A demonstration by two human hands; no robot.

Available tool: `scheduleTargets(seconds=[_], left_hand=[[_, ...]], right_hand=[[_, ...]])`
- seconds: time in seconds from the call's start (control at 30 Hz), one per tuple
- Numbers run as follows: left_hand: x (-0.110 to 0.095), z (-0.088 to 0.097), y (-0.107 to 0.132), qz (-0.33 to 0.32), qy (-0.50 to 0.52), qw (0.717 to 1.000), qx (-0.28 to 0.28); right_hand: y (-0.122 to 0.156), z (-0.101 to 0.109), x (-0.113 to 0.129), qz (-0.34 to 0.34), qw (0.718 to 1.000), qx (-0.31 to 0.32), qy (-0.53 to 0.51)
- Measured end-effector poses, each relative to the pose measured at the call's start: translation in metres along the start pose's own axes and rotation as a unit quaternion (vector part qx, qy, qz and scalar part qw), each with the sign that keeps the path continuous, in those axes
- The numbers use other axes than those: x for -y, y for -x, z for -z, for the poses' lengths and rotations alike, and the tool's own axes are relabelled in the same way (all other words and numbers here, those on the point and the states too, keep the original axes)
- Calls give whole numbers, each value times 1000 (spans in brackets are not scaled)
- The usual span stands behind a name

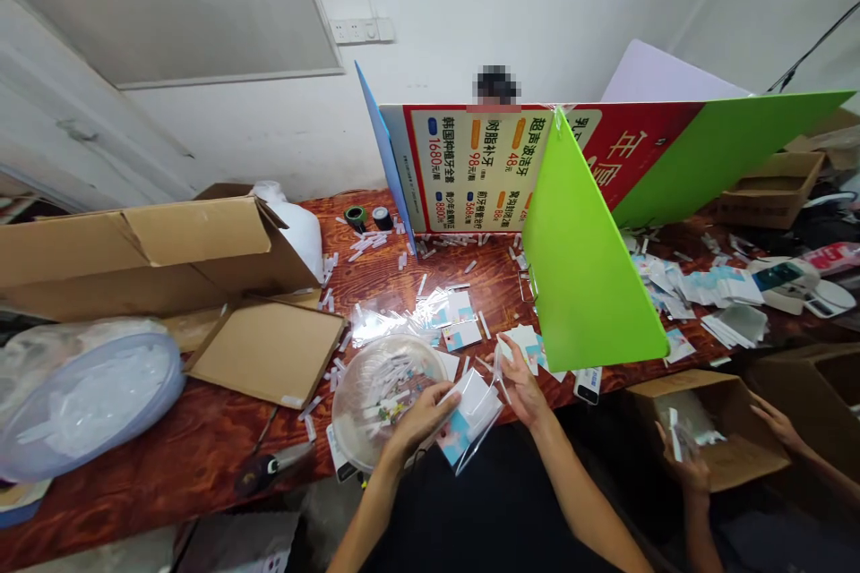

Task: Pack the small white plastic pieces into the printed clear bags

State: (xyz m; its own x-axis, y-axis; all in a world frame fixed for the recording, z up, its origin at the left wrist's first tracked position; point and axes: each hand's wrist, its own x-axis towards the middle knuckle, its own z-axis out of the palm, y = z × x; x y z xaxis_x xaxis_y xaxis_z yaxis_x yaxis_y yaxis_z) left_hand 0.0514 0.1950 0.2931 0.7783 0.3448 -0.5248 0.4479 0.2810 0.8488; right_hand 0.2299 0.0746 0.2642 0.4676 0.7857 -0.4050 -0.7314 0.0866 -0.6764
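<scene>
My left hand (420,416) grips the left edge of a clear plastic sleeve holding a white and blue card (470,416), just in front of a clear round bowl (356,403) filled with small white pieces. My right hand (520,385) pinches the sleeve's upper right side, near the table's front edge. More cards and clear sleeves (450,318) lie scattered behind the bowl.
A green divider board (584,269) stands to the right, with a printed sign (470,166) behind. Open cardboard boxes (167,255) and a bagged round tub (87,398) sit at left. Another person's hands (689,461) reach into a cardboard box (732,439) at right. A marker (269,467) lies near the front edge.
</scene>
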Motion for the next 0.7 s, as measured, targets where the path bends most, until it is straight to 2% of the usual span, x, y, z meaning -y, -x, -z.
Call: scheduleTargets(seconds=[0.13, 0.27, 0.37, 0.43, 0.5, 0.57, 0.63, 0.7], left_hand=[[6, -8, -9, -12, -7, 1000, -2], [7, -15, -19, -24, -10, 1000, -11], [8, -17, -27, -29, -24, 999, -8], [9, -19, -33, -31, -40, 999, 4], [11, -20, -39, -35, -58, 997, 23], [12, -22, -44, -38, -70, 996, 34], [13, -23, -51, -47, -84, 995, 27], [13, -23, -57, -67, -100, 993, 8]], right_hand=[[-1, 14, -2, 9, 998, -9, 64], [-2, 29, 0, 46, 975, -46, 212], [2, 38, 7, 66, 954, -14, 291], [7, 45, 11, 45, 949, 30, 309], [13, 51, 15, 2, 947, 79, 313], [19, 56, 17, -34, 956, 97, 275], [23, 60, 17, -40, 979, 62, 188], [25, 61, 16, -16, 992, 12, 121]])
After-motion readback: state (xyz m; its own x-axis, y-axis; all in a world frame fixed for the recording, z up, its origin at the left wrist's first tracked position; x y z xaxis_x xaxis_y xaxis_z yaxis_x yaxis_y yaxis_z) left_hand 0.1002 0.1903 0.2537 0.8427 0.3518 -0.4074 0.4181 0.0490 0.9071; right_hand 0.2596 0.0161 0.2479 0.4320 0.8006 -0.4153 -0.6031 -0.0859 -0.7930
